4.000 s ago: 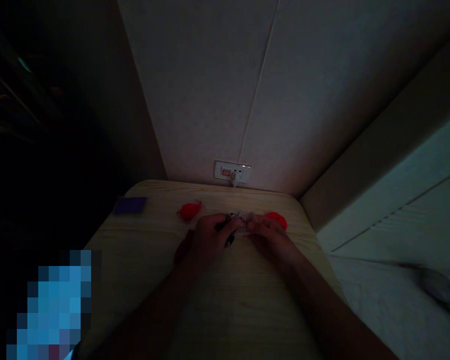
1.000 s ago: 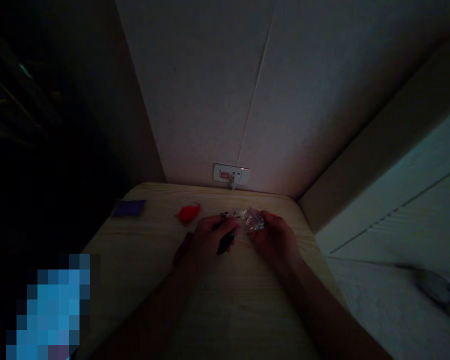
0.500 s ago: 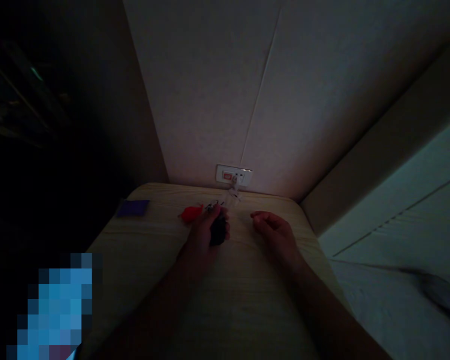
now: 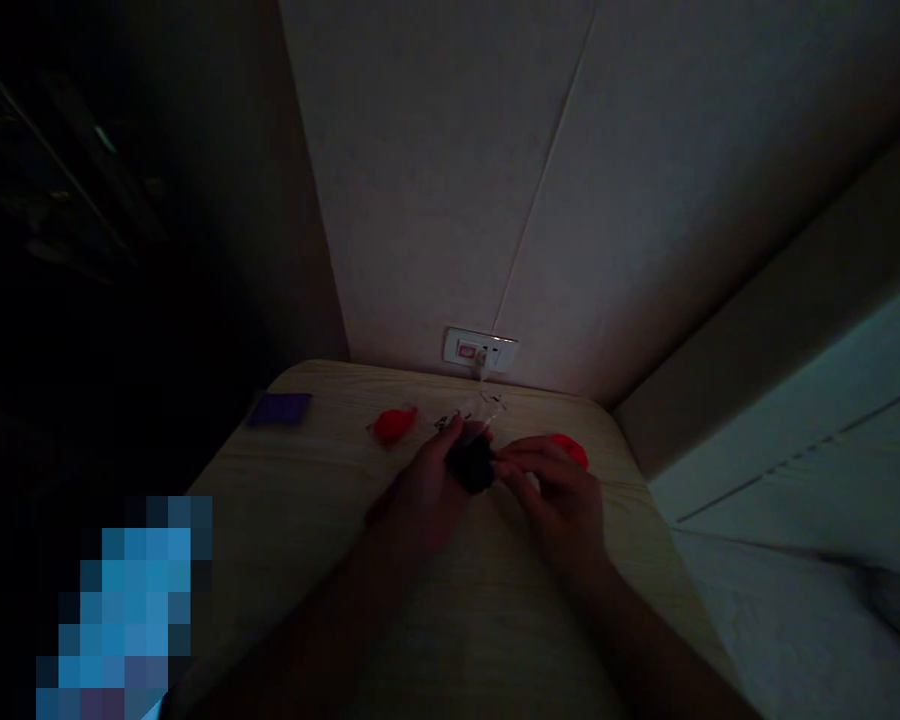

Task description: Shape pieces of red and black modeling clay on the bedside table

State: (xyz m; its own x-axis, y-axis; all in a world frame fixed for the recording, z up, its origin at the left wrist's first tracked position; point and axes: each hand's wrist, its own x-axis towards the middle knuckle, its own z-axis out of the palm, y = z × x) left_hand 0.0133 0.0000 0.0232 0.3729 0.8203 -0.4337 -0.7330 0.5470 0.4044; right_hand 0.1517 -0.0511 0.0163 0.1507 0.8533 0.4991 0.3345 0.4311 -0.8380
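My left hand (image 4: 427, 480) is closed round a small dark bundle (image 4: 471, 463) over the tabletop; the poor light hides what kind of thing it is. Thumb and fingers of my right hand (image 4: 559, 490) are pinched together at the bundle's right edge. Clear crinkled plastic with black marks (image 4: 487, 405) lies just beyond the bundle, below the wall socket. To the left rests a red bundle in clear wrapping (image 4: 395, 426). A second red thing (image 4: 571, 450) shows partly behind my right hand.
A purple packet (image 4: 279, 409) lies at the left edge of the pale wooden table (image 4: 480, 610). Behind it, a socket with a red switch (image 4: 466, 351) is set in the wall. Pale panelling (image 4: 810, 440) borders the right side. A pixelated bright patch (image 4: 135, 600) is at lower left.
My right hand has come left to meet the dark bundle, which my left hand has turned slightly. A red thing now shows behind the right hand. The view has shifted a little.
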